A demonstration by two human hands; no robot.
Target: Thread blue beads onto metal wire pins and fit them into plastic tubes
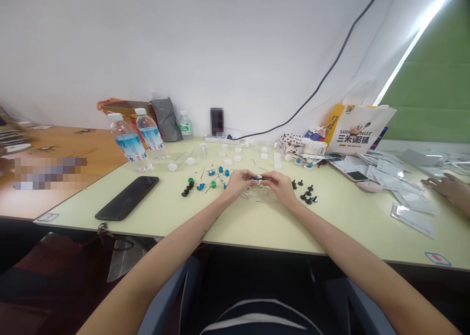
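My left hand (240, 182) and my right hand (279, 184) meet over the middle of the table, fingertips pinched together. Between them shows a small blue and black piece (257, 179), its blue end by the left fingers and its dark end by the right. The fingers cover most of it. Left of my left hand lie several small blue knob-like parts (221, 170), a green one (213, 184) and a short row of black parts (187, 188). Several black stemmed caps (308, 196) are scattered beside my right hand. Thin metal rods (262, 201) lie beneath my hands.
A black phone (127, 198) lies at the left, with two water bottles (132, 146) behind it. White-capped clear tubes (237, 157) spread along the back. At the right stand a paper bag (358, 129) and flat white packets (389, 178), near another person's hand (448, 188).
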